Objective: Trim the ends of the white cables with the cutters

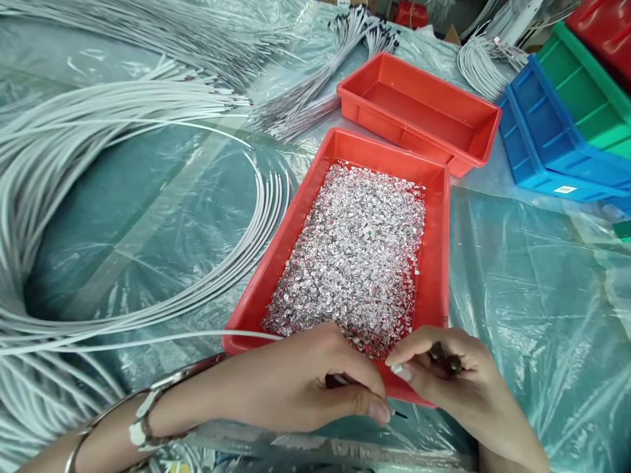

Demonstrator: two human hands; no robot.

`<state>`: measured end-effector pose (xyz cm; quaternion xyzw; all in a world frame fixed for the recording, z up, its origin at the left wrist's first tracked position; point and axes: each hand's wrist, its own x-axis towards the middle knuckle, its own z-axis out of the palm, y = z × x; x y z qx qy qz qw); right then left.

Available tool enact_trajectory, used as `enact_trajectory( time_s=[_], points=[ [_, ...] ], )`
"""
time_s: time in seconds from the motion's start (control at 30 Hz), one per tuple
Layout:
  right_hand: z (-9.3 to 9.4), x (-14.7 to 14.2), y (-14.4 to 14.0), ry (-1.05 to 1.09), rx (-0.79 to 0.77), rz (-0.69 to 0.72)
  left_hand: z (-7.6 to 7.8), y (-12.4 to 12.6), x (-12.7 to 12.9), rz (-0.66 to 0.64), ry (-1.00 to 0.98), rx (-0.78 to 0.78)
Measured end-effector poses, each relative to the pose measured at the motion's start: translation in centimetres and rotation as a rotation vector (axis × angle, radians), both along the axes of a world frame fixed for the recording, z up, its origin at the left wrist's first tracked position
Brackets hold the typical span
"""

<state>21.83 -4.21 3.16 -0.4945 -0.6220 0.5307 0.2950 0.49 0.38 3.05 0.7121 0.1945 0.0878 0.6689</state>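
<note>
One cable tip (400, 414) gripped in L hand (330, 378), nr near edge of red tray (436, 289); tiny pc (397, 369) pinched in R hand (461, 384) by near-R corner. Could lose pc among shiny bits (350, 256) w/ slack pinch, or snag coil (14, 223) past L edge w/ tug.

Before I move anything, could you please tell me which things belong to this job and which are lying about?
Likely in use:
cable end in left hand
small piece in right hand
silver bits
front tray

Apparently idle:
rear tray
blue bins
green bin
</note>
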Motion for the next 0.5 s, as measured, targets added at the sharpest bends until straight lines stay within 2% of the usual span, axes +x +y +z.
enact_trajectory(
  time_s=[0.17,0.33,0.43,0.5],
  points=[
    [0.0,-0.1,0.6,-0.086,0.122,-0.237,-0.2,0.0,-0.2,-0.024,-0.015,-0.014],
    [-0.8,0.5,1.3,-0.133,0.166,-0.323,-0.5,0.3,0.3,0.01,-0.071,-0.013],
    [-1.5,1.1,1.4,-0.157,0.174,-0.368,-0.2,-0.2,0.6,0.15,-0.15,0.001],
    [-1.9,1.6,1.5,-0.169,0.171,-0.417,0.4,-1.0,-0.1,0.364,-0.225,-0.023]
  ],
)
